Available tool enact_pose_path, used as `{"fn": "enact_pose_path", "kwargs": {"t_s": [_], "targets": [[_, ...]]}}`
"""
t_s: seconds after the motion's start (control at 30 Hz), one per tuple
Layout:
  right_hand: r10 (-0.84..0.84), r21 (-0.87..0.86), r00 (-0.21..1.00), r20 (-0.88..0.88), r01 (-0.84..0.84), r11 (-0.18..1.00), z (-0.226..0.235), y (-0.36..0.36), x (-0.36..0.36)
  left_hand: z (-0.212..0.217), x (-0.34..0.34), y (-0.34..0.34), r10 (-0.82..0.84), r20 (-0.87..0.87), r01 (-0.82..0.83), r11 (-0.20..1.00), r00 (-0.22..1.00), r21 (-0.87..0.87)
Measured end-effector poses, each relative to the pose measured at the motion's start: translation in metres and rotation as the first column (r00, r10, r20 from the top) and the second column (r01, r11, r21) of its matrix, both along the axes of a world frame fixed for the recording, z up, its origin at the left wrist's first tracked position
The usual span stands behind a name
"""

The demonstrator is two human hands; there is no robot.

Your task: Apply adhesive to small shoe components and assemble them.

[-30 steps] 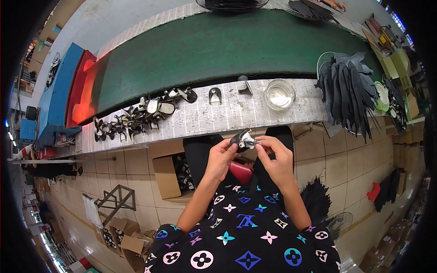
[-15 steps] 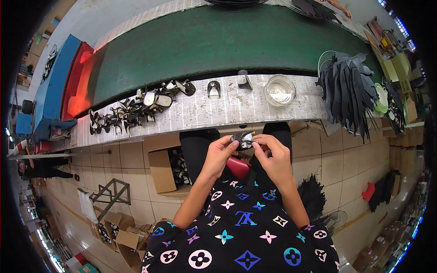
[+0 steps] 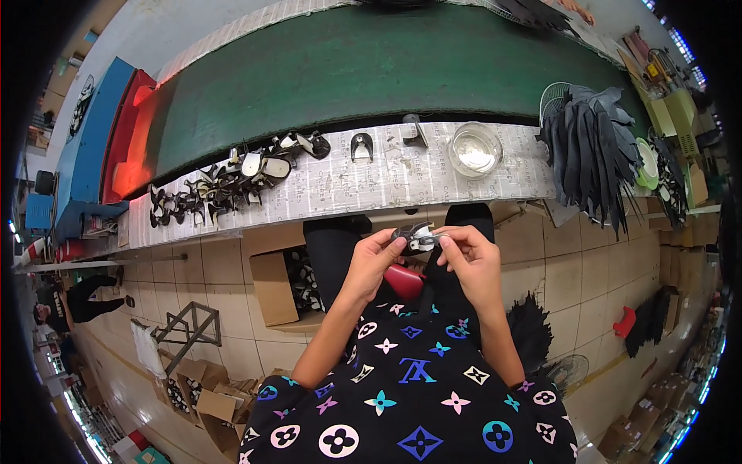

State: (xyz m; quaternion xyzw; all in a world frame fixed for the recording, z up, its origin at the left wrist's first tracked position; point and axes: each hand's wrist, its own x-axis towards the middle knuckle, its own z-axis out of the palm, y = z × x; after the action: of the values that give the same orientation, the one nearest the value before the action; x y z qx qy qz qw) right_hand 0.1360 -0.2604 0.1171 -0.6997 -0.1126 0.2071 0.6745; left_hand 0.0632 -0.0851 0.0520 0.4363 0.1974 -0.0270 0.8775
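Both hands are pinching one small black-and-silver piece (image 3: 416,236) between them: left hand (image 3: 375,259) gripping its left end, right hand (image 3: 468,255) its right end. Piece is lying with its long axis left-right, which end leads unclear. It is hovering just near of the bench edge (image 3: 348,213), above a red object (image 3: 403,280). Open cardboard box (image 3: 270,286) is sitting left; tiled floor (image 3: 603,263) is lying open right.

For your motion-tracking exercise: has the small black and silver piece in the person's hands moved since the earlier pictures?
No real shift. The small piece stays pinched between the left hand and right hand, just below the paper-covered bench edge, above the red object.
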Motion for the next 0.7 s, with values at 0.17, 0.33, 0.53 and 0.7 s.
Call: {"fn": "enact_pose_path", "kwargs": {"t_s": [0.17,0.33,0.53,0.7], "targets": [[0.005,0.143,0.996,-0.089,0.008,0.99,-0.003,-0.008,0.006,-0.003,-0.001,0.001,0.001,-0.006,-0.001,1.0,1.0,0.005],[-0.043,0.058,0.999,-0.019,0.044,0.997,0.001,-0.006,0.006,-0.004,-0.003,0.001,0.008,0.008,-0.008,1.0,1.0,-0.001],[0.03,-0.182,0.923,0.384,0.043,0.982,0.007,0.002,0.003,-0.004,-0.004,0.0,0.019,0.021,-0.019,1.0,1.0,0.017],[0.095,-0.245,0.88,0.466,0.026,0.969,0.009,0.007,0.004,-0.001,-0.002,-0.002,0.016,0.017,-0.017,0.999,1.0,0.049]]}}
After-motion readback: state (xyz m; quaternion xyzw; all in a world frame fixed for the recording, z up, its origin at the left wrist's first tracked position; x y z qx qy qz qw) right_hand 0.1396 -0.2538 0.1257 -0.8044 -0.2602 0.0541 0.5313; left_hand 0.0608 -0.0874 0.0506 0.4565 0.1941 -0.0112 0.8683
